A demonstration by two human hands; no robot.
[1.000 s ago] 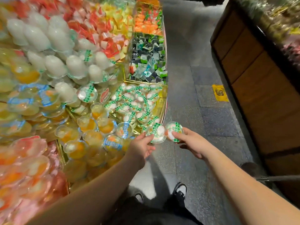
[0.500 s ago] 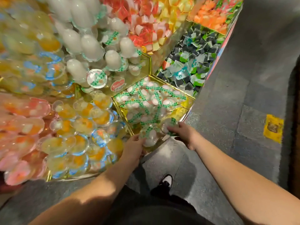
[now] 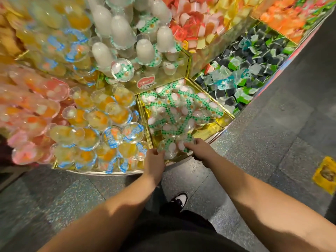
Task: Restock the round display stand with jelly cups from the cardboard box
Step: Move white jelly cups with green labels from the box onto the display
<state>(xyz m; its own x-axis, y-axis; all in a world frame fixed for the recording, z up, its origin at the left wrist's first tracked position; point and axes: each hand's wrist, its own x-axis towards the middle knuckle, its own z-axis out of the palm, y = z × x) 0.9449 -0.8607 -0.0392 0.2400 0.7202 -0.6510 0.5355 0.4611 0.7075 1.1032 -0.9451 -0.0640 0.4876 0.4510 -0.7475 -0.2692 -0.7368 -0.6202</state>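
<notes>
Both hands are at the front edge of the round display stand (image 3: 181, 158). The left hand (image 3: 155, 161) holds a green-lidded jelly cup (image 3: 168, 149) with curled fingers; the right hand (image 3: 201, 149) pinches another cup (image 3: 185, 143) beside it, both over the gold compartment (image 3: 214, 127) of matching cups.
</notes>
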